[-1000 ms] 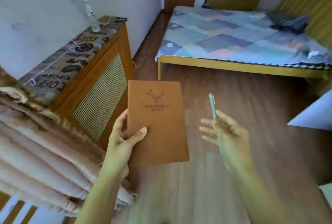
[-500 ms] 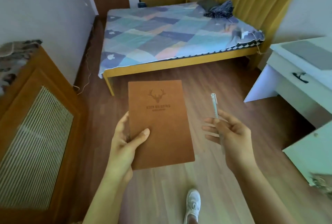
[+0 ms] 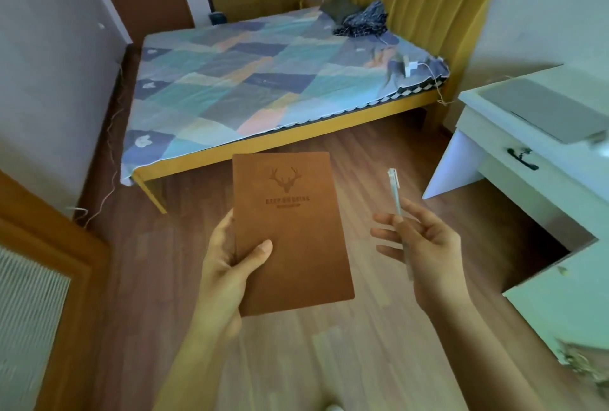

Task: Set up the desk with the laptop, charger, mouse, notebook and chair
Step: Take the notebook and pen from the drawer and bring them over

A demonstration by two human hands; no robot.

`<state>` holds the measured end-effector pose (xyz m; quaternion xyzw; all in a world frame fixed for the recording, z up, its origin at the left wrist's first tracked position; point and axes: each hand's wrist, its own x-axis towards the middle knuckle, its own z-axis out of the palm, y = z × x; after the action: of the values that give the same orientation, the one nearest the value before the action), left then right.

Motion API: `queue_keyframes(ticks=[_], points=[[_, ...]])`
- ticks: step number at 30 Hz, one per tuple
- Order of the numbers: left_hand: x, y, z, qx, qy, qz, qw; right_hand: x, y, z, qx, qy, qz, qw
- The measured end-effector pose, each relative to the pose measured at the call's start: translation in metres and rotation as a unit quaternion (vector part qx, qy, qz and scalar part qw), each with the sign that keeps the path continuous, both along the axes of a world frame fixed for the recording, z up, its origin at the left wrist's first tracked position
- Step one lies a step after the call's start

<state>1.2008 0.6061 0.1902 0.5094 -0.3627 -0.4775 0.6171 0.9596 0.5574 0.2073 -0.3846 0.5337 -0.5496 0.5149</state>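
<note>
A brown notebook [image 3: 293, 232] with a deer head stamped on its cover is held upright in front of me. My left hand [image 3: 227, 265] grips its lower left edge, thumb on the cover. My right hand [image 3: 425, 246] pinches a pale green pen [image 3: 394, 186], tip end hidden in the fingers. At the right stands a white desk [image 3: 501, 160] with a black drawer handle. A closed grey laptop [image 3: 547, 110] lies on the desk top. No charger for the laptop, mouse or chair is in view.
A bed [image 3: 263, 87] with a patchwork cover and yellow frame fills the far side; dark clothes and a white plug with cable lie on it. A wooden cabinet [image 3: 49, 279] stands at the left. Wood floor lies between bed, cabinet and desk.
The view has swung right from the cabinet toward the bed and the desk, which now shows more of the laptop. Both hands keep the notebook and pen in the same hold.
</note>
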Motion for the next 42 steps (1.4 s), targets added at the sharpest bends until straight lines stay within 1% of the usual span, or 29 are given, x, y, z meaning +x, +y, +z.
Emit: queue_keyframes(ticks=[8,14,19,24,32,38,42], points=[[-0.055,-0.121,-0.007,0.012,0.006,-0.058,0.998,-0.057,-0.082,-0.009,-0.009,-0.006,-0.100,0.995],[-0.102,-0.233,-0.018,0.006,-0.003,-0.123,0.992,-0.105,-0.160,-0.010,-0.021,0.025,-0.159,0.987],[-0.147,-0.343,-0.015,0.020,0.011,-0.196,0.980,-0.143,-0.237,-0.007,-0.023,0.031,-0.216,0.976],[-0.196,-0.427,-0.009,0.035,0.018,-0.258,0.965,-0.181,-0.296,0.003,-0.033,0.039,-0.262,0.964],[-0.282,-0.518,-0.019,0.048,0.017,-0.346,0.937,-0.257,-0.353,-0.007,-0.010,0.027,-0.347,0.937],[-0.363,-0.573,-0.033,0.047,0.007,-0.371,0.927,-0.334,-0.398,-0.020,0.011,0.021,-0.378,0.926],[-0.424,-0.609,-0.038,0.065,-0.001,-0.389,0.919,-0.392,-0.428,-0.026,0.025,0.018,-0.399,0.917]])
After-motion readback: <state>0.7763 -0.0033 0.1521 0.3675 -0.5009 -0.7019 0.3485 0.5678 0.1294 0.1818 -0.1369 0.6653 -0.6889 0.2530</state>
